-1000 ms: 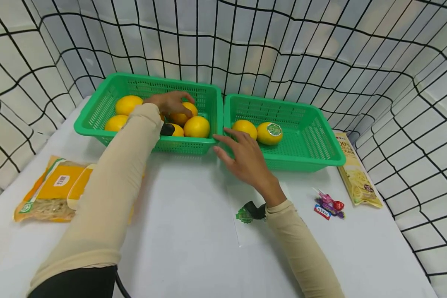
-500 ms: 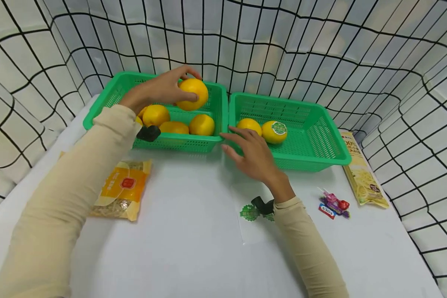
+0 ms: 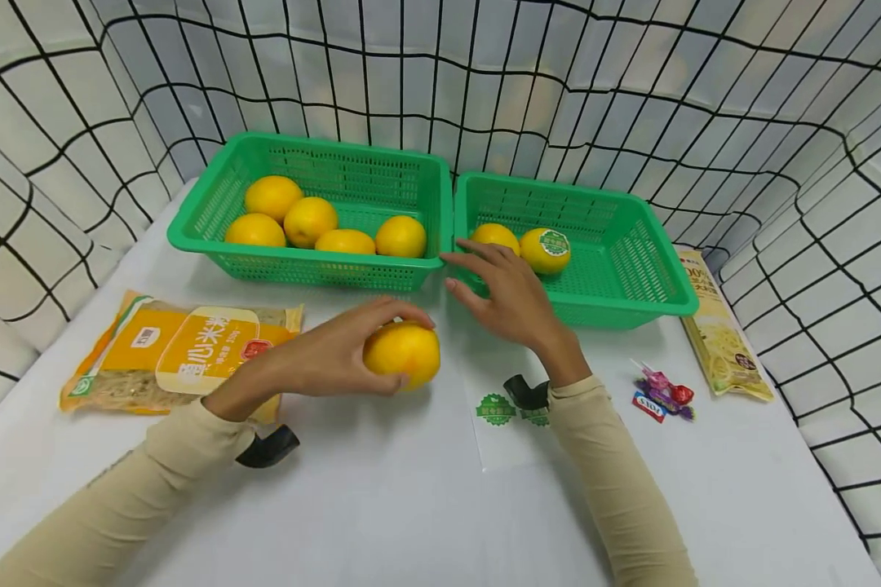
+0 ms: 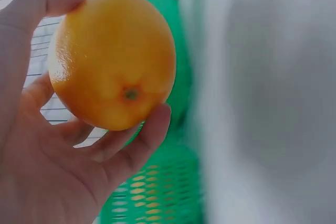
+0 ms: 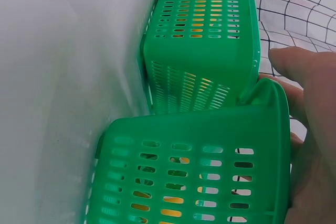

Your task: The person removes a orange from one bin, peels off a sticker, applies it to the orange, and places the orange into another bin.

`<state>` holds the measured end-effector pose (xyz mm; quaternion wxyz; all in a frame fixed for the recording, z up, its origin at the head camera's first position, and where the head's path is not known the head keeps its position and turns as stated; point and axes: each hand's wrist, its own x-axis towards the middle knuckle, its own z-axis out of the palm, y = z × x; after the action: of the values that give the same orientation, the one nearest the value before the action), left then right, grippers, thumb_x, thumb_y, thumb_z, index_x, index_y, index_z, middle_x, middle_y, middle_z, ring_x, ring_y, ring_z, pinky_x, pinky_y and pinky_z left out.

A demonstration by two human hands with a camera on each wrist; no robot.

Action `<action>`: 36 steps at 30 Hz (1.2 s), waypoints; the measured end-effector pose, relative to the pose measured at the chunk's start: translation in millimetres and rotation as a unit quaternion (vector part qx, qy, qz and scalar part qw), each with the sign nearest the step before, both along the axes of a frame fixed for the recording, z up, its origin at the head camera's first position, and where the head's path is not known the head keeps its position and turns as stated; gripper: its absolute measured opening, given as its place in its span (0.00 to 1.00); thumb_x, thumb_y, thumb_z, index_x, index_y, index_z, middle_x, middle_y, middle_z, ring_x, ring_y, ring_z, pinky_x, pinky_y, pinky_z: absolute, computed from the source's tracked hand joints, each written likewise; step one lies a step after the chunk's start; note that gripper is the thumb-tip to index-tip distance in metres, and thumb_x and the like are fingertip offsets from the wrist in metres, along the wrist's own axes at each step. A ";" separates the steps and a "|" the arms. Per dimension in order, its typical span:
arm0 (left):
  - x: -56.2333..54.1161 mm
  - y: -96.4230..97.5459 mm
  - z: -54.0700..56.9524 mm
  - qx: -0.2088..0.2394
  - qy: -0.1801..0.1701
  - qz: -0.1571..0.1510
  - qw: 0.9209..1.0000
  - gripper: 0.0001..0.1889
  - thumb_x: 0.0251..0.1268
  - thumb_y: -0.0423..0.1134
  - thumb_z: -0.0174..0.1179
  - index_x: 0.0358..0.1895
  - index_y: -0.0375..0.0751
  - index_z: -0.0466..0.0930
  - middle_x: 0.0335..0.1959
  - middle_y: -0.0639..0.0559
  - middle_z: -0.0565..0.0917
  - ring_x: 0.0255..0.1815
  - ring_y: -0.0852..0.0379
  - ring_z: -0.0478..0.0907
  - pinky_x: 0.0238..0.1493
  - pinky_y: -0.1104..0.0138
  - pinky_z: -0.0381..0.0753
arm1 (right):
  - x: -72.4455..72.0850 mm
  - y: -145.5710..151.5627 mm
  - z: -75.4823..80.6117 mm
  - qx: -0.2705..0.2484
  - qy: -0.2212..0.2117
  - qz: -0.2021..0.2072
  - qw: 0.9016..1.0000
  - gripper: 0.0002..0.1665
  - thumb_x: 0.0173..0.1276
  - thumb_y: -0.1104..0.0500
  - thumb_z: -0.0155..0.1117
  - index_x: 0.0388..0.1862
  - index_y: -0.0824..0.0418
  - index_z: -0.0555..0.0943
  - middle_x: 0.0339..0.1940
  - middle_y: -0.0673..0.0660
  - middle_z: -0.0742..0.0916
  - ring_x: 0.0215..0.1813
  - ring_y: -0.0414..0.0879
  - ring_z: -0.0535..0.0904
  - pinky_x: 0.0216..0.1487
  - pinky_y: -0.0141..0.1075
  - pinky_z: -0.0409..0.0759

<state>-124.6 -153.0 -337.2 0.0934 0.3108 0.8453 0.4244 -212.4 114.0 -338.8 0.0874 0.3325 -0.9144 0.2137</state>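
An orange is in my left hand, held between thumb and fingers above the white table, in front of the left basket. In the left wrist view the orange shows its stem end, with fingertips on opposite sides. My right hand lies relaxed at the near corner where the two green baskets meet; in the right wrist view the hand is at the rim. Several oranges lie in the left basket. Two more, one with a green sticker, lie in the right basket.
A clear sheet with green stickers lies by the right wrist. A yellow food bag is at left. Wrapped candies and a noodle packet lie at right. Black netting surrounds the table.
My left hand took hold of an orange in the left basket, lifted it over the rim and brought it forward above the table. The right hand has stayed at the baskets' corner.
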 end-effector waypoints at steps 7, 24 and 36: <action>12.1 10.0 -38.7 0.017 -0.047 0.025 0.998 0.33 0.61 0.39 0.74 0.69 0.52 0.71 0.65 0.56 0.77 0.59 0.52 0.75 0.62 0.54 0.80 | -1.4 -1.3 -1.5 0.011 -0.002 0.002 1.000 0.28 0.83 0.41 0.59 0.78 0.42 0.75 0.83 0.51 0.71 0.81 0.58 0.66 0.80 0.59 0.64; 22.7 4.0 -55.1 0.056 -0.041 0.083 0.994 0.34 0.64 0.42 0.77 0.70 0.49 0.70 0.68 0.55 0.78 0.66 0.50 0.74 0.63 0.55 0.82 | 52.7 37.4 17.7 -0.004 -0.121 0.075 0.990 0.11 0.70 0.59 0.76 0.49 0.59 0.87 0.45 0.53 0.89 0.46 0.48 0.83 0.50 0.42 0.85; 22.7 11.5 -59.6 0.058 -0.066 0.084 0.993 0.36 0.62 0.45 0.78 0.70 0.49 0.68 0.66 0.55 0.78 0.64 0.52 0.76 0.62 0.57 0.83 | 66.8 49.3 -11.4 0.194 -0.240 0.057 0.949 0.16 0.64 0.54 0.81 0.47 0.55 0.84 0.46 0.48 0.82 0.51 0.44 0.77 0.62 0.44 0.80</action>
<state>-101.9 -141.5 -396.7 0.0946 0.2145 0.8344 0.4989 -145.7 163.4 -350.2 -0.2135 0.3337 -0.9115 0.1103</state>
